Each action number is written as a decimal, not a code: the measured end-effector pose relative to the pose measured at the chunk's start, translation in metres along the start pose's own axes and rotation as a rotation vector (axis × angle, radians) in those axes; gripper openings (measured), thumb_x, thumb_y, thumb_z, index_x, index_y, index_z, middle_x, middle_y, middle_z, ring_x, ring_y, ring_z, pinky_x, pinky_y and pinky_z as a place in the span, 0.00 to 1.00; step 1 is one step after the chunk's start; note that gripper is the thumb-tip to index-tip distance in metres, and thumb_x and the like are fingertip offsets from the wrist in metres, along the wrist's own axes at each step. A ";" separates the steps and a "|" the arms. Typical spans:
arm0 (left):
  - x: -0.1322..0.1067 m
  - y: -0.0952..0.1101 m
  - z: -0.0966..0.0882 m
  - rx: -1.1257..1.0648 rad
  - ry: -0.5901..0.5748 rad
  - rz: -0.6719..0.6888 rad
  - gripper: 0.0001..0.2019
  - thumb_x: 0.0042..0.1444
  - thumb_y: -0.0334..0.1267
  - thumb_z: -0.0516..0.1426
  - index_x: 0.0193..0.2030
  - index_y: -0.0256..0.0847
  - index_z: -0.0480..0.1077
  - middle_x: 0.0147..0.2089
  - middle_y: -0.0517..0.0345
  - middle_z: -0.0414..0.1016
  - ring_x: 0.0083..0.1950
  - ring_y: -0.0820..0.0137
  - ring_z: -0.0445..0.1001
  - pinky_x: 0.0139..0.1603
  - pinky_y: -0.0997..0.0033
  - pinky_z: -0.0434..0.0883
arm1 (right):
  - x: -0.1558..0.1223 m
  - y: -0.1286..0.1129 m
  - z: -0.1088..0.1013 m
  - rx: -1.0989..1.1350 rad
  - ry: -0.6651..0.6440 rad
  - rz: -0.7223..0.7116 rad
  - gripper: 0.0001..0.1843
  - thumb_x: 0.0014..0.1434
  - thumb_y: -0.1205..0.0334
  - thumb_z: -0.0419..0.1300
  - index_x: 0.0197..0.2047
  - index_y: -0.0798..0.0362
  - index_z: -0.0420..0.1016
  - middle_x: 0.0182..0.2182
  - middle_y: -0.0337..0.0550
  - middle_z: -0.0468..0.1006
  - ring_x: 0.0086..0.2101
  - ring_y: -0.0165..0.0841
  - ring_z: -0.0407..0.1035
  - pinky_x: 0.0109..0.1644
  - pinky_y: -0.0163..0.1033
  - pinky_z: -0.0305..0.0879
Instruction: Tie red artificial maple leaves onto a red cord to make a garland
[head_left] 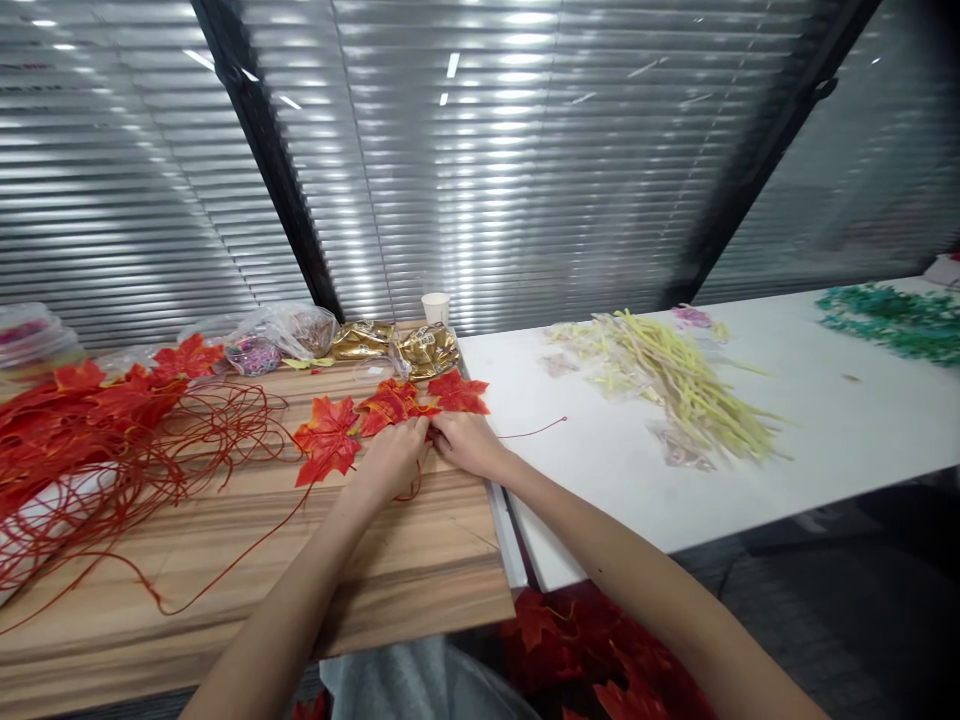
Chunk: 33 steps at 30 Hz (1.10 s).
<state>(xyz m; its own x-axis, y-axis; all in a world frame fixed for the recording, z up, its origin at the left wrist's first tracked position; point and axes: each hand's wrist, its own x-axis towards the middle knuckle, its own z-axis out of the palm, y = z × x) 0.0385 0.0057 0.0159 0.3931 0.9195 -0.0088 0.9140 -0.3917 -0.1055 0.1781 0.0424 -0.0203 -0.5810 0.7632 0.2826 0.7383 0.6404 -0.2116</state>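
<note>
Side by side at the right edge of the wooden table, my left hand and my right hand meet with their fingertips pinched together. A thin red cord runs out to the right from between them and ends in a small loop on the white table. Red-orange artificial maple leaves lie just beyond and left of my fingers, with another leaf behind my right hand. Both hands seem closed on the red cord near the leaf stems; the exact grip is hidden by the fingers.
A heap of red maple leaves and tangled red cord covers the left. Gold packets, plastic bags and a paper cup stand behind. Yellow strips and green garland lie right. More leaves sit below the table.
</note>
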 end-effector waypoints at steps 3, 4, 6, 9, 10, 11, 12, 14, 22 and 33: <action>0.000 0.000 -0.001 -0.004 -0.002 -0.003 0.11 0.59 0.33 0.42 0.44 0.33 0.61 0.40 0.43 0.71 0.42 0.60 0.71 0.38 0.65 0.66 | 0.000 0.001 0.000 0.002 -0.007 -0.004 0.10 0.58 0.68 0.47 0.37 0.57 0.69 0.36 0.48 0.74 0.36 0.35 0.67 0.35 0.35 0.54; 0.000 0.000 -0.001 -0.005 -0.003 -0.008 0.11 0.59 0.32 0.43 0.43 0.33 0.62 0.40 0.44 0.71 0.42 0.60 0.71 0.37 0.65 0.66 | 0.000 0.001 0.000 0.004 -0.010 -0.005 0.10 0.57 0.68 0.47 0.38 0.57 0.69 0.36 0.48 0.74 0.36 0.35 0.67 0.35 0.35 0.54; 0.000 0.000 0.000 -0.009 -0.005 -0.017 0.10 0.59 0.31 0.43 0.43 0.34 0.62 0.40 0.44 0.71 0.41 0.62 0.71 0.38 0.66 0.66 | -0.001 0.000 0.000 0.007 -0.021 -0.002 0.11 0.57 0.69 0.47 0.38 0.57 0.69 0.36 0.48 0.74 0.36 0.35 0.67 0.36 0.35 0.55; 0.000 0.000 0.000 -0.031 0.001 -0.017 0.11 0.59 0.31 0.42 0.43 0.34 0.62 0.42 0.44 0.71 0.43 0.62 0.71 0.40 0.66 0.66 | 0.000 0.000 -0.001 0.006 -0.042 0.009 0.11 0.57 0.69 0.47 0.39 0.58 0.68 0.37 0.49 0.74 0.37 0.35 0.67 0.37 0.35 0.55; 0.000 0.000 0.000 -0.038 0.002 -0.015 0.11 0.60 0.32 0.43 0.44 0.33 0.62 0.42 0.44 0.71 0.44 0.62 0.71 0.40 0.66 0.66 | 0.000 0.000 -0.001 0.004 -0.050 0.014 0.11 0.57 0.69 0.47 0.39 0.58 0.68 0.37 0.49 0.74 0.38 0.35 0.67 0.37 0.35 0.56; 0.000 0.000 0.000 -0.044 0.004 -0.013 0.11 0.60 0.33 0.43 0.44 0.33 0.62 0.42 0.44 0.71 0.44 0.62 0.71 0.40 0.66 0.66 | 0.000 0.000 -0.001 0.002 -0.057 0.019 0.11 0.57 0.69 0.47 0.39 0.58 0.68 0.37 0.49 0.74 0.38 0.35 0.67 0.38 0.35 0.56; 0.000 0.000 0.000 -0.048 0.004 -0.015 0.11 0.60 0.34 0.43 0.43 0.33 0.62 0.41 0.44 0.71 0.44 0.62 0.71 0.40 0.66 0.66 | 0.000 0.000 -0.001 -0.001 -0.063 0.021 0.11 0.57 0.69 0.47 0.39 0.58 0.68 0.37 0.49 0.74 0.38 0.35 0.67 0.38 0.35 0.56; 0.000 0.001 0.000 -0.050 0.002 -0.019 0.11 0.60 0.35 0.42 0.42 0.34 0.62 0.41 0.45 0.71 0.42 0.62 0.71 0.39 0.67 0.66 | 0.000 0.000 -0.001 -0.007 -0.065 0.020 0.11 0.57 0.69 0.47 0.39 0.58 0.68 0.37 0.49 0.74 0.38 0.35 0.67 0.37 0.35 0.56; 0.000 0.001 0.000 -0.074 0.003 -0.023 0.10 0.60 0.35 0.44 0.43 0.34 0.61 0.42 0.43 0.71 0.44 0.62 0.71 0.41 0.66 0.66 | -0.001 -0.001 -0.003 0.004 -0.060 0.010 0.11 0.56 0.70 0.47 0.38 0.59 0.68 0.37 0.50 0.74 0.38 0.35 0.67 0.37 0.35 0.56; 0.000 0.000 0.001 -0.052 0.012 -0.009 0.11 0.60 0.34 0.43 0.44 0.32 0.62 0.41 0.43 0.71 0.44 0.61 0.70 0.42 0.65 0.66 | 0.000 -0.001 -0.003 0.008 -0.076 0.019 0.10 0.57 0.70 0.47 0.38 0.59 0.69 0.38 0.50 0.74 0.39 0.36 0.67 0.39 0.35 0.57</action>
<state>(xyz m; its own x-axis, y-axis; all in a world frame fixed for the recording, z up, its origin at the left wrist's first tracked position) 0.0389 0.0057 0.0152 0.3859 0.9225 0.0040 0.9213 -0.3852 -0.0535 0.1786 0.0417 -0.0174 -0.5911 0.7797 0.2068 0.7471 0.6258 -0.2240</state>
